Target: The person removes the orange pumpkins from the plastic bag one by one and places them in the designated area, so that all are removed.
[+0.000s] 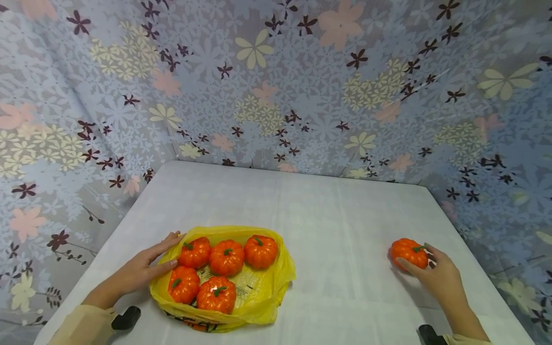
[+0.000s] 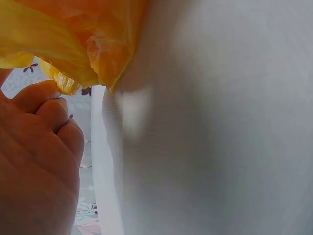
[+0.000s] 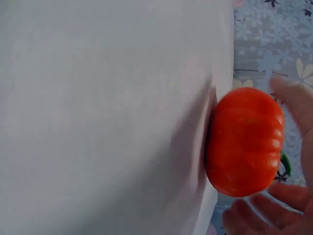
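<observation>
At the right of the table, my right hand [image 1: 442, 275] spreads round a small orange toy pumpkin [image 1: 408, 253] with a green stem. In the right wrist view, slim gaps show between the blurred digits and the pumpkin [image 3: 245, 142], which sits at the white surface. Off to the left, my left hand [image 1: 140, 266] holds the side of a yellow plastic bag [image 1: 263, 302], its thumb over the rim and fingers along the outside. Bent fingers [image 2: 54, 112] meet the bag's crumpled edge [image 2: 44, 39] in the left wrist view. Several similar pumpkins [image 1: 226, 258] lie inside the wide-open bag.
A white-covered table [image 1: 327, 230] spreads between the bag and the lone pumpkin. Flower-patterned cloth [image 1: 276, 86] hangs behind and along both sides of it. Black wrist-worn pieces [image 1: 126, 318] show beside both sleeves.
</observation>
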The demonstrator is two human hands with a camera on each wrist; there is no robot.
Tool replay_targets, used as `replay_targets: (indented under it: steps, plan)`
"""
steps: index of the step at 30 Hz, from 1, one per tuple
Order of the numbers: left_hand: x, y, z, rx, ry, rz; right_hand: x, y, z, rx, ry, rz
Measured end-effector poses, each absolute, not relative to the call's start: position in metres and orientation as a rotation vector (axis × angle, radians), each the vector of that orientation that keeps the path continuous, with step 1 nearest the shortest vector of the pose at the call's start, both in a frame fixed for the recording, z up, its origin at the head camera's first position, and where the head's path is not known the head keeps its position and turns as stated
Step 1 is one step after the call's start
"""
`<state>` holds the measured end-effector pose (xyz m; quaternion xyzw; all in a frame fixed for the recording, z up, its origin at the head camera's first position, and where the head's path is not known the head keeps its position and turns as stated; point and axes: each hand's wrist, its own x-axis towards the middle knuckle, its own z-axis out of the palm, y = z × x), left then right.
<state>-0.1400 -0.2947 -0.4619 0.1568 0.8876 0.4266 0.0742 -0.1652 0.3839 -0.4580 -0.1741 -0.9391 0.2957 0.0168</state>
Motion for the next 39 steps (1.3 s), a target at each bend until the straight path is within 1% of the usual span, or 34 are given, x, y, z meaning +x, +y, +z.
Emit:
replay_targets:
  steps: [9,20,34,39]
  plan:
    - [-0.141,-0.296,-0.46,0.481,2.672,1.251,-0.159,0.386,-0.442,-0.494,-2.839,0.962]
    - [-0.142,-0.296,-0.461,0.472,2.668,1.252,-0.157,0.379,-0.437,-0.493,-2.803,0.97]
    - [-0.14,-0.296,-0.46,0.482,2.663,1.265,-0.157,0.363,-0.431,-0.389,-2.757,1.005]
    - [-0.141,-0.294,-0.46,0.5,2.665,1.266,-0.157,0.359,-0.43,-0.302,-2.717,1.027]
